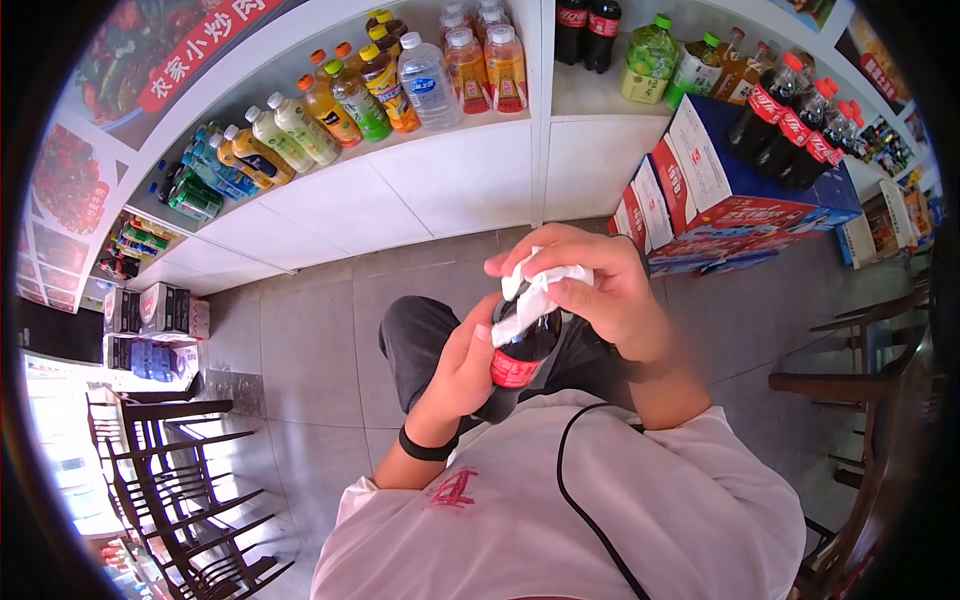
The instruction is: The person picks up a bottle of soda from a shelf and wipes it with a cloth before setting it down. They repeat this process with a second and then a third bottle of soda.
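A dark cola bottle with a red label (pixel 515 369) is held in front of my body, over my lap. My left hand (pixel 462 365) is wrapped around the bottle's side, a black band at its wrist. A crumpled white tissue (pixel 540 290) lies over the bottle's upper part and cap. My right hand (pixel 600 280) is closed on the tissue and presses it against the top of the bottle. The cap itself is hidden beneath the tissue and fingers.
Ahead runs a white shelf (pixel 400 150) with rows of drink bottles. Blue and red cartons (pixel 740 190) with several cola bottles (pixel 790 125) on top stand to the right. Dark wooden chairs (pixel 170 480) are at left, and a wooden chair (pixel 850 385) at right. Grey tiles (pixel 310 330) cover the floor.
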Motion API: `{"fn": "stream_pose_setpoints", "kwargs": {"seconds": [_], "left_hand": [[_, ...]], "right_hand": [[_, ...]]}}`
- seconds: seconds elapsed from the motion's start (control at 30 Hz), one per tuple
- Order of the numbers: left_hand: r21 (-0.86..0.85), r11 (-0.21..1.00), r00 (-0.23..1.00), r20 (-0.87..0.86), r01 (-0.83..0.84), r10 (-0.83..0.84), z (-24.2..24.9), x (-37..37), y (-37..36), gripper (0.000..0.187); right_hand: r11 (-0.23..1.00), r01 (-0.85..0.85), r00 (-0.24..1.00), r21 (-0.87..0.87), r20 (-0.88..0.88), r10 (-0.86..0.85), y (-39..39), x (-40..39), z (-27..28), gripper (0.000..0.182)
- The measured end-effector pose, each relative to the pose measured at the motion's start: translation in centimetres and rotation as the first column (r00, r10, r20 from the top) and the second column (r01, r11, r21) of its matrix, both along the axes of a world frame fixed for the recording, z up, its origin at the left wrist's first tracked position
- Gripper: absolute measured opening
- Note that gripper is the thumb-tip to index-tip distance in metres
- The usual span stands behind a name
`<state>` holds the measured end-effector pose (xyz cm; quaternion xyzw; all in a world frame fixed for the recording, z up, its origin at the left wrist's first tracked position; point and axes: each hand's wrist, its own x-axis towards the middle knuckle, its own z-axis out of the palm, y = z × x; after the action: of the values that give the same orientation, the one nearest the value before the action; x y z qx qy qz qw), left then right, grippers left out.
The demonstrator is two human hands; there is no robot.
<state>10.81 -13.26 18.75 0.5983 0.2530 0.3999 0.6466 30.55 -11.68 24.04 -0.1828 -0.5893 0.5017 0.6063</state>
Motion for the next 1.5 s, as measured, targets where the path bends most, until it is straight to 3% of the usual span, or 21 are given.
{"fn": "stream_pose_setpoints", "kwargs": {"seconds": [0.13, 0.2, 0.23, 0.33, 0.4, 0.5, 0.63, 0.8, 1.0, 1.13, 1.17, 1.27, 1.33, 1.5], "left_hand": [[-0.005, 0.996, 0.993, -0.075, -0.095, 0.094, 0.8, 0.5, 0.3, 0.054], [-0.016, 0.998, 0.998, -0.012, -0.058, 0.058, 0.9, 0.5, 0.8, 0.054], [-0.038, 0.998, 0.999, 0.014, -0.049, 0.049, 0.5, 0.4, 1.0, 0.054], [-0.058, 0.987, 0.989, 0.003, -0.15, 0.15, 1.1, 0.8, 0.4, 0.053], [-0.039, 0.98, 0.979, -0.058, -0.196, 0.193, 1.1, 0.5, 0.6, 0.052], [-0.123, 0.967, 0.974, 0.014, -0.222, 0.225, 0.4, -0.3, 0.5, 0.051], [-0.137, 0.95, 0.958, 0.026, -0.281, 0.287, 0.8, -0.2, 0.8, 0.052], [0.029, 0.959, 0.957, -0.073, -0.281, 0.282, 1.1, 0.1, 0.5, 0.052], [-0.109, 0.968, 0.974, -0.002, -0.224, 0.225, 0.6, -0.2, 0.5, 0.046], [-0.233, 0.947, 0.95, 0.165, -0.223, 0.264, -0.1, 0.3, -0.3, 0.042], [-0.153, 0.955, 0.962, 0.058, -0.254, 0.265, 0.2, 0.3, -0.1, 0.042], [-0.206, 0.949, 0.966, 0.054, -0.237, 0.253, 0.6, 0.6, 0.3, 0.046], [-0.22, 0.947, 0.965, 0.066, -0.234, 0.254, 1.2, 1.0, 0.3, 0.053], [-0.216, 0.952, 0.973, 0.028, -0.217, 0.228, 1.2, 0.6, 0.5, 0.059]], "right_hand": [[0.935, 0.322, 0.934, 0.146, 0.114, -0.339, 0.2, -0.8, -0.3, 0.025], [0.841, 0.475, 0.852, 0.26, 0.105, -0.514, -0.3, -1.3, -0.1, 0.026], [0.831, 0.484, 0.854, 0.276, 0.057, -0.516, -0.5, -1.4, -0.1, 0.03], [0.677, 0.449, 0.71, 0.583, 0.227, -0.666, -0.4, -2.2, -0.1, 0.033], [0.599, 0.454, 0.594, 0.66, 0.277, -0.756, -1.0, -3.8, -1.8, 0.032], [0.655, 0.359, 0.635, 0.665, 0.34, -0.693, -3.1, -5.9, -4.3, 0.036], [0.627, 0.33, 0.553, 0.706, 0.393, -0.734, -3.1, -6.0, -5.1, 0.033], [0.553, 0.478, 0.443, 0.682, 0.356, -0.823, -1.1, -4.7, -1.7, 0.03], [0.513, 0.436, 0.386, 0.739, 0.362, -0.849, -2.5, -5.3, -2.3, 0.027], [0.535, 0.398, 0.449, 0.746, 0.35, -0.822, -4.0, -6.5, -4.8, 0.026], [0.527, 0.396, 0.443, 0.752, 0.347, -0.827, -3.9, -6.3, -4.8, 0.027], [0.52, 0.393, 0.43, 0.759, 0.348, -0.833, -2.9, -4.8, -3.9, 0.021], [0.526, 0.448, 0.425, 0.723, 0.346, -0.837, -1.9, -3.4, -2.1, 0.03], [0.533, 0.468, 0.45, 0.704, 0.33, -0.83, -1.7, -3.6, -2.4, 0.029]]}}
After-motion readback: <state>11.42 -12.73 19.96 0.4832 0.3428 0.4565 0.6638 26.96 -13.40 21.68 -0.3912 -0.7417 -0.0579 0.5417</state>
